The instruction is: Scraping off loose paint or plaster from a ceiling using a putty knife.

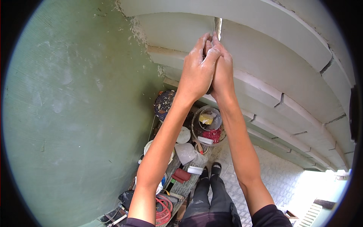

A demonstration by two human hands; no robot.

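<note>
My left hand (pixel 200 65) and my right hand (pixel 224 66) are raised and pressed together, both dusted with white powder. They clasp a slim hand tool (pixel 210 90), whose dark end shows between my wrists. Most of it is hidden by my fingers, so its exact kind cannot be told. My right index finger points up along a thin edge beside a narrow bright slot (pixel 219 28). This slot is a vertical joint between two pale panels (pixel 181 29) of a curved, stepped overhead structure.
A green plastered wall (pixel 79 107) rises at the left. Below my arms, a wooden plank (pixel 181 185) bears plastic bags (pixel 185 153), a red sheet-wrapped block (pixel 181 175) and a white block (pixel 195 170). Beyond are a clear tub (pixel 193 129) holding a yellow sponge (pixel 206 119), and a red hose (pixel 167 208).
</note>
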